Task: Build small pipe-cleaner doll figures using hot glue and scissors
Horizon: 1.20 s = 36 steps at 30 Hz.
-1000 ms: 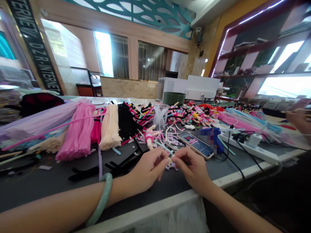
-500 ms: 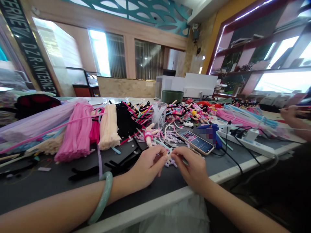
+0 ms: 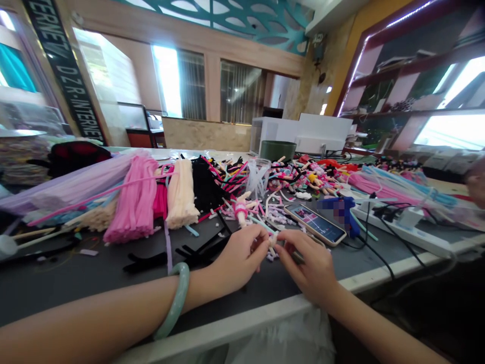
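Between the fingertips of both hands is a small pale cream piece (image 3: 272,241), fuzzy like pipe cleaner, mostly hidden by the fingers. My left hand (image 3: 244,253), with a green bangle (image 3: 177,302) on its wrist, pinches it from the left. Closed on its other side is my right hand (image 3: 308,263). Just behind my left hand lies a pink-and-cream pipe-cleaner figure (image 3: 241,210). Short lilac and white bits are scattered beyond the fingertips. A phone (image 3: 316,224) with a lit screen lies behind my right hand.
Bundles of pink (image 3: 132,202), cream (image 3: 182,197) and black pipe cleaners (image 3: 208,187) stand left. A blue glue gun (image 3: 343,215) and a white power strip (image 3: 401,227) with cables lie right. Behind are a pile of small figures (image 3: 314,174) and a green pot (image 3: 278,150). Another person's hand (image 3: 476,184) is far right.
The view has shifted, so everything sits a little further right. Both hands still pinch the cream piece, which now looks more compact. The other person's hand has moved mostly out of view.
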Tool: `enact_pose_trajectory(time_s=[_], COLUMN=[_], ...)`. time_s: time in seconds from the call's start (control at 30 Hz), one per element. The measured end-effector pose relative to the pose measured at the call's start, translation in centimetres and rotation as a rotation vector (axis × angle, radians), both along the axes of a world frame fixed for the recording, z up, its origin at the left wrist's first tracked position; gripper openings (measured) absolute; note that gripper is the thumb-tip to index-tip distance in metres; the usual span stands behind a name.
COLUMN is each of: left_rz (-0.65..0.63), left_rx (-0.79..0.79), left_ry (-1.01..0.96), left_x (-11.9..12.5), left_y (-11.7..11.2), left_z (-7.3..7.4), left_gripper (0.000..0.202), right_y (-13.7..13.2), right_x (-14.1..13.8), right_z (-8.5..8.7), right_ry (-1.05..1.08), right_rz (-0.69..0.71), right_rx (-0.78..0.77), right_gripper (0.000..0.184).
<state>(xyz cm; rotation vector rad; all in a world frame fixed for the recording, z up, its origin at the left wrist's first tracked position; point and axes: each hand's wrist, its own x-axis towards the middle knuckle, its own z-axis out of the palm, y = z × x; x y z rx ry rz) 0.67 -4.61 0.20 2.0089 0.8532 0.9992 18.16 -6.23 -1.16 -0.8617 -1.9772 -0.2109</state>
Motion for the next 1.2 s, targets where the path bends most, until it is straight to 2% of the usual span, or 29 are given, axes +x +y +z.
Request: enact_pose_trajectory(time_s=[0.23,0.5,0.7,0.97,1.2], left_rz=[-0.007,0.023,0.047,0.043,0.043], left_rx=[0.045,0.058,0.064,0.067,0.068], left_ry=[0.033,0.024,0.019,0.012,0.028], left_x=[0.01,0.06,0.2,0.22,0.11], left_y=[-0.29,-0.44,-0.48,-0.4,-0.32], left_z=[-0.02,0.18,0.05,-0.08,-0.11], left_gripper=[0.016,0.017,0.018,0.017,0.017], right_y=[-0.2,-0.48,-0.94,-0.68,-0.81], right_x=[0.04,0.15,0.41,0.55,0.47], right_z=[-0.19,-0.05,-0.34,-0.64,-0.48], right_ry=[-0.052,-0.014,0.037,0.095,0.11], right_rz=[0.025,0.017,-0.063,-0.017,-0.009], right_rx=[0.002,-0.017,-0.062,-0.072,-0.086], right_gripper=[0.022,0.027,0.022,0.011,0.009])
